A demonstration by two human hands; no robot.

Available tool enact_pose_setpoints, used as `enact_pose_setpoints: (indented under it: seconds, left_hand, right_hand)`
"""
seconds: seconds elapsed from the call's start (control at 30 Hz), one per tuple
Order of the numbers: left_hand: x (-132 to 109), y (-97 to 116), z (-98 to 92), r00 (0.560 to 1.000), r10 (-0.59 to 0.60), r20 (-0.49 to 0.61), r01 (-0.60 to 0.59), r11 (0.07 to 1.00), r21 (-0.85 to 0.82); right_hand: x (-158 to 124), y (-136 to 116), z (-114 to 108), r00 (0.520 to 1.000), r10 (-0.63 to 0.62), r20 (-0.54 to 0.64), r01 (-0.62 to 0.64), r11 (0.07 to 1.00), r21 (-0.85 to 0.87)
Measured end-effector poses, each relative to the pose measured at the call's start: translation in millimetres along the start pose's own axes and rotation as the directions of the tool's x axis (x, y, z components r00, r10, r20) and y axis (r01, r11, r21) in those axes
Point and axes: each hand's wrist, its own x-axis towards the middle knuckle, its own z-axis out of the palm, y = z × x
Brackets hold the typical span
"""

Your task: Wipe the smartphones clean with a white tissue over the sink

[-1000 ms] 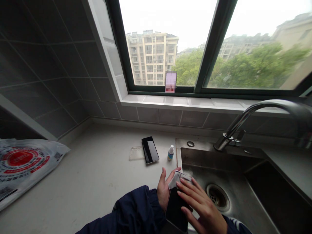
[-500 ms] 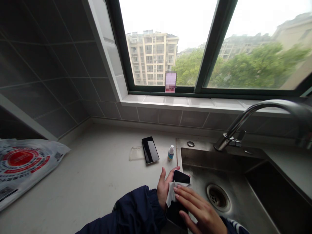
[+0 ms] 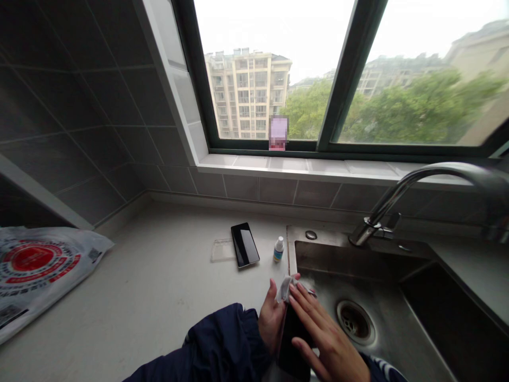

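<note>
A dark-screened phone (image 3: 293, 339) rests in my left hand (image 3: 272, 318), whose thumb points up while the other fingers are mostly hidden behind the phone. My right hand (image 3: 324, 337) lies over the screen, fingers stretched forward, pressing a white tissue (image 3: 284, 289) against the phone's far end. Beyond my hands, a small white-capped bottle (image 3: 279, 249) stands on the counter beside the sink edge. Left of the bottle lies a second phone (image 3: 245, 245), screen up, partly over a clear phone case (image 3: 221, 250).
A steel sink (image 3: 384, 318) with a drain (image 3: 355, 321) opens at the right, with a curved faucet (image 3: 397, 191) behind it. A printed plastic bag (image 3: 43, 265) sits at the far left of the white counter (image 3: 159, 297). A window (image 3: 274, 74) is behind.
My right hand has slid the tissue up the phone to its far end. The phone in my left hand has tilted a little. Bottle and second phone stay put.
</note>
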Motion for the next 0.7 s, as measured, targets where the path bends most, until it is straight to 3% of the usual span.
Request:
enact_pose_setpoints:
  seconds: [0.17, 0.43, 0.7]
  left_hand:
    - [0.4, 0.4, -1.3, 0.999, -0.011, 0.044, 0.008, 0.998, 0.07]
    - [3.0, -0.2, -1.9, 0.997, 0.012, 0.075, -0.025, 0.983, 0.184]
    - [5.0, 1.6, -5.6, 0.999, 0.039, -0.009, -0.038, 0.991, 0.128]
  right_hand:
    - [-1.5, 0.3, 3.5, 0.999, 0.026, 0.038, -0.026, 1.0, 0.009]
    - [0.4, -0.4, 3.4, 0.996, 0.085, -0.009, -0.085, 0.996, -0.007]
    - [1.7, -2.1, 1.2, 0.999, 0.039, 0.01, -0.039, 0.999, -0.029]
